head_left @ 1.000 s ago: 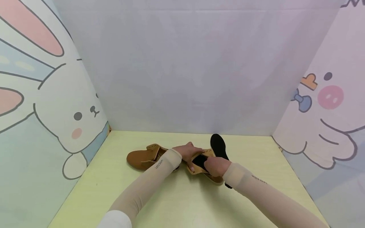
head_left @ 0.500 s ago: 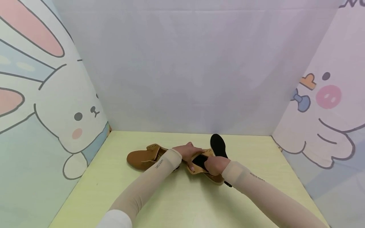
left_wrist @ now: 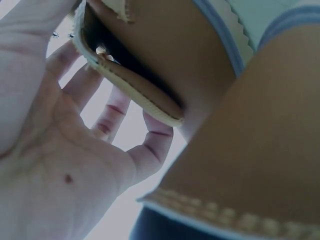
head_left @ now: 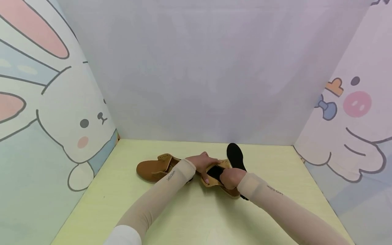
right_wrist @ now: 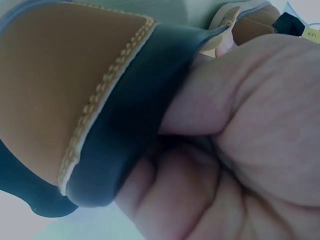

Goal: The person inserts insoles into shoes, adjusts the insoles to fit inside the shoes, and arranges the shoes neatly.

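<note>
A brown shoe (head_left: pixel 232 192) with a stitched edge and flaps with eyelets lies tilted under both hands, toe towards the lower right. My left hand (head_left: pixel 203 163) holds its opening, thumb on one side and fingers on the other. In the left wrist view the left fingers (left_wrist: pixel 157 142) curl behind a flap. My right hand (head_left: pixel 232 177) is at the shoe's mouth, its fingers curled. A dark insole (head_left: pixel 215 173) shows inside the shoe; the right wrist view shows the right hand pinching dark material (right_wrist: pixel 120 115) under the stitched edge. The right fingertips are hidden.
A second brown shoe (head_left: pixel 151 170) lies to the left, partly behind the left forearm. Another black insole (head_left: pixel 235 156) lies beyond the right hand and runs under the right wrist. A pale yellow table (head_left: pixel 183 217) meets a grey back wall (head_left: pixel 202 85) and cartoon-printed side walls.
The right hand and wrist have shifted very slightly to the left. The left hand and both shoes stay nearly as they were; the camera view has tilted slightly.
</note>
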Tool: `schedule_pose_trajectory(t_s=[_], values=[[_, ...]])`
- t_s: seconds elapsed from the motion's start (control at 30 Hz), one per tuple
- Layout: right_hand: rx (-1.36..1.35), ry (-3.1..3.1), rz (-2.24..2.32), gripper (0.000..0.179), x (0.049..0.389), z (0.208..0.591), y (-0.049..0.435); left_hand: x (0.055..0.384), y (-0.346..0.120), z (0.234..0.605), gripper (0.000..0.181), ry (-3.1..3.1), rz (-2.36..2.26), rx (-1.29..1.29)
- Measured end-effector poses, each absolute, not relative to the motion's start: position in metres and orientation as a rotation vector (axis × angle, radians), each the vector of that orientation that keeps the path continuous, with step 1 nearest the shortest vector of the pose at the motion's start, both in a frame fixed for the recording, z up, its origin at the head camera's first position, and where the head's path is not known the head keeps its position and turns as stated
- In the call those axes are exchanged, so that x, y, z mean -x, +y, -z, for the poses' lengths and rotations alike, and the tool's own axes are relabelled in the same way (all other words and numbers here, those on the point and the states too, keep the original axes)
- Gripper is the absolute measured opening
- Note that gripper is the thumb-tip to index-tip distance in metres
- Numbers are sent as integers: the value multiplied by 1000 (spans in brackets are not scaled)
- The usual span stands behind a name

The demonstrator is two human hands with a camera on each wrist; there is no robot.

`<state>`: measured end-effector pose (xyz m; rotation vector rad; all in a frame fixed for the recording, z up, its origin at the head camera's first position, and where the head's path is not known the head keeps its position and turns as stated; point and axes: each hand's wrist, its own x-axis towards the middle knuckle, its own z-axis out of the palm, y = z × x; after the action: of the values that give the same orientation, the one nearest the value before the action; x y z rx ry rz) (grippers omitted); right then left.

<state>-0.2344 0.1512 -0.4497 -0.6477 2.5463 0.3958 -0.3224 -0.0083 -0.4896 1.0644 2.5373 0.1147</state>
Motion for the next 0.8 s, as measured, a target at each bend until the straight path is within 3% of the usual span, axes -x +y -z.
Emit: schedule_pose_trajectory(t_s=[0.43,0.8], values=[[464,2481,-367,15,239,448,154,320,-2,491,105,2530,-142,-1067],[609,2586,-223,15,243,455,151,322,-6,486,104,2538,-88,-1054]])
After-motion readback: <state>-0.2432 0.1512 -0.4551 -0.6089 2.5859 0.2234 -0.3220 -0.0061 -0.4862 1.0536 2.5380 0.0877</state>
